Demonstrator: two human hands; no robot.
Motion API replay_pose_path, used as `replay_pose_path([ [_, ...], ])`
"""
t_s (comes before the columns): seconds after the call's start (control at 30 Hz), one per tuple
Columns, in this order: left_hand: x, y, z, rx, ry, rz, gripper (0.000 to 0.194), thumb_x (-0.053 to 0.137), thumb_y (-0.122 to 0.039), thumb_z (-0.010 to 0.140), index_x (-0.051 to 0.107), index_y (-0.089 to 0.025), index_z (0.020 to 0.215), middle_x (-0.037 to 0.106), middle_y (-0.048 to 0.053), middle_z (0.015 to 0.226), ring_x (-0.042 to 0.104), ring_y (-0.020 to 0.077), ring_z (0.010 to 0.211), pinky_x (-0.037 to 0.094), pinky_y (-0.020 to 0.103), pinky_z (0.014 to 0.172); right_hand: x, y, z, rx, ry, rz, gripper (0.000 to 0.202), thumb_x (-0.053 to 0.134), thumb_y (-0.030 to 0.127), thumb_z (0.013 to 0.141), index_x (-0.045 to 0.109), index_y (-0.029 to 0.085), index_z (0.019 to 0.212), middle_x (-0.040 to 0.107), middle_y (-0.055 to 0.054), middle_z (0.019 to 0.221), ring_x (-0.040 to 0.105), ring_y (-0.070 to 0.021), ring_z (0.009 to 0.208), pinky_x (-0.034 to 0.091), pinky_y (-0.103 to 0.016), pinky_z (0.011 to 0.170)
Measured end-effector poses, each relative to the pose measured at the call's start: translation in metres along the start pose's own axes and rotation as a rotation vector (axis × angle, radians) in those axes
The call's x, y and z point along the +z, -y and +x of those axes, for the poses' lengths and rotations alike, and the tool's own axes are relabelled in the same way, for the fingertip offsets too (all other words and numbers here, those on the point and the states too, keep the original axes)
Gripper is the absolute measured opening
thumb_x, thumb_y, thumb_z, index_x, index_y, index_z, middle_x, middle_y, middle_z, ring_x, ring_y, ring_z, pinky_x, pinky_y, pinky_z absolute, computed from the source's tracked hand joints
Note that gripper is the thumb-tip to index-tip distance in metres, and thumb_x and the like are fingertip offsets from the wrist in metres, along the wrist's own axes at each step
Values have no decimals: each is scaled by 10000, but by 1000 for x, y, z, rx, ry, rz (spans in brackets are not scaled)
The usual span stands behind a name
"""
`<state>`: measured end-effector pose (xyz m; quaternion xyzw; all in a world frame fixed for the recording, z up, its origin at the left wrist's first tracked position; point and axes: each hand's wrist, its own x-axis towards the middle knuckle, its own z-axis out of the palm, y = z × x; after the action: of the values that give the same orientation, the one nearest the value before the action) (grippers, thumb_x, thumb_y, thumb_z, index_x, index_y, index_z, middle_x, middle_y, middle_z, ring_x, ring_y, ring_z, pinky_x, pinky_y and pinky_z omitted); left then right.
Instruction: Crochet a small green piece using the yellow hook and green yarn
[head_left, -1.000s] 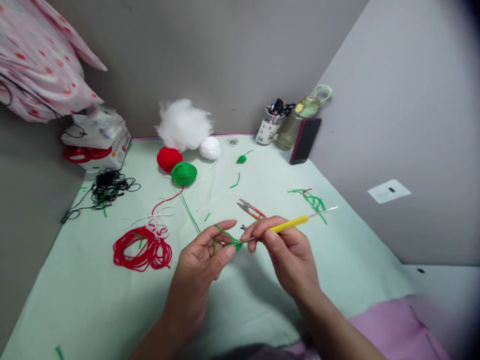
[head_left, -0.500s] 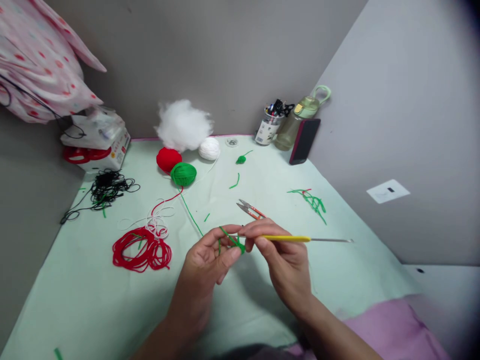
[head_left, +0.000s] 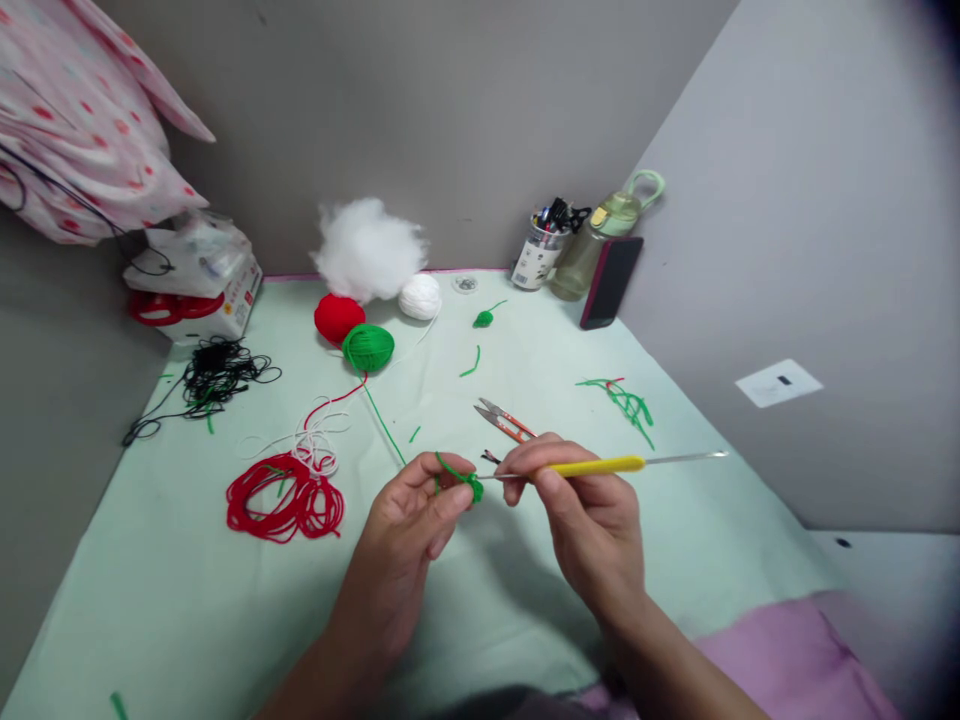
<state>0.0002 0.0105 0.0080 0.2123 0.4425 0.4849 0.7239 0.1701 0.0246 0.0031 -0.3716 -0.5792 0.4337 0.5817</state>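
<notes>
Could drop a loop from the small green crochet piece [head_left: 477, 488] by backing the thin end of the yellow-handled hook [head_left: 600, 467] out at a bad angle, or split a strand by pushing in off-centre. Could also crimp the stitches by drawing too hard on the working yarn [head_left: 386, 427], or twist the piece round by easing so small a pinch. Sits at the very tips of the left thumb and index finger, poking out past them toward the right fingertips, above the tabletop [head_left: 720, 530]. With the left hand [head_left: 409, 515], pinches the piece with no gap to be seen, and carries yarn over the index finger. With the right hand [head_left: 589, 500], grips the hook near the front like a pen, fingers closed around the handle, pointing the spare metal end off to the right. Cannot tell how deep in the stitches to place the hook's tip. Just beyond the right fingers, orange-handled snips [head_left: 514, 428], partly hidden; farther out to their right, green offcuts [head_left: 628, 402]. To the left of the left fingers, a red yarn coil [head_left: 238, 500]; well beyond them, the green ball [head_left: 368, 348], touching a red ball [head_left: 339, 316], with white fluff [head_left: 369, 248] behind.
</notes>
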Motion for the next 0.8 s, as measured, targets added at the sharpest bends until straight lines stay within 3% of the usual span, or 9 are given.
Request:
replay_pose_path([
  [0.2, 1, -1, -1, 5, -2, 11, 141, 841, -296, 817, 754, -216, 894, 376, -110, 520, 295, 86, 536, 394, 243, 703, 1, 5, 0, -24, 4, 5, 175, 602, 272, 1056, 775, 245, 1045, 731, -32, 841, 671, -178, 741, 558, -358, 732],
  [0.37, 1, -1, -1, -2, -14, -2, 171, 852, -301, 798, 748, -201, 889, 565, -68, 684, 293, 67, 545, 381, 242, 683, 1, 11, -2, -236, -10, -305, 216, 594, 116, 1025, 763, 235, 1089, 766, -53, 938, 698, -198, 857, 561, -367, 752],
  [0.53, 2, 0, 0, -15, -20, -12, 171, 849, -304, 808, 749, -199, 899, 489, -88, 608, 278, 72, 538, 383, 243, 693, 0, 14, -7, -258, -13, -282, 246, 567, 99, 1028, 750, 236, 1118, 751, -43, 922, 692, -198, 888, 574, -370, 793],
  [0.67, 3, -1, 0, -9, -18, -9, 175, 844, -305, 811, 747, -193, 905, 538, -70, 643, 312, 79, 556, 372, 243, 670, -1, 15, -7, -230, 106, -245, 227, 576, 107, 1027, 737, 226, 1136, 761, -45, 944, 695, -192, 898, 576, -356, 799],
  [0.8, 4, -1, -1, -7, -9, -21, 158, 845, -292, 811, 750, -195, 892, 415, -104, 545, 282, 82, 541, 376, 240, 685, -1, 13, -7, -227, 98, -281, 225, 564, 102, 1026, 732, 221, 1116, 760, -50, 949, 697, -200, 904, 573, -367, 810],
])
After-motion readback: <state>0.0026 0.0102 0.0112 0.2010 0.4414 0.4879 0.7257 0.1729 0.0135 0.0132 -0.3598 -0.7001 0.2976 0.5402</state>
